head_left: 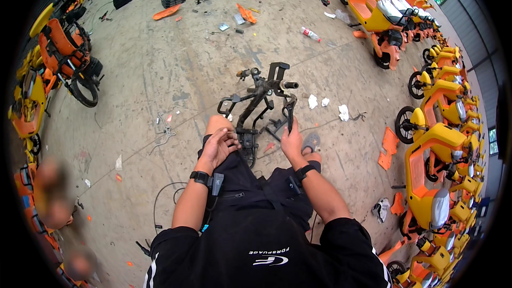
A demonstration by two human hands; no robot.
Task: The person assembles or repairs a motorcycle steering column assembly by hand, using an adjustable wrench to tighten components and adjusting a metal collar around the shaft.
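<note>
One bare scooter frame of black metal tubing, branching, with hoops and brackets: stands on the grey, stained concrete floor, in front of the seated person's knees, well in from the floor's left and right edges.

One right hand: at the lower end of a slim black bar on the frame's right side; the fingers' closure is hidden, so a firm clamp cannot be confirmed.

One left hand: beside the left knee, fingers loosely bent and apart, closed on nothing visible; contact with the frame cannot be told.

Handling, as judged: stiff, fairly heavy, unevenly balanced, hardly fragile; possibly slick if greasy. Best holds: the thick central tube, plus the short round stub at upper right. The flat upright bracket looks a poorer grip, its edges perhaps sharp.

Several crumpled white paper scraps: on the floor, right of the frame.
</note>
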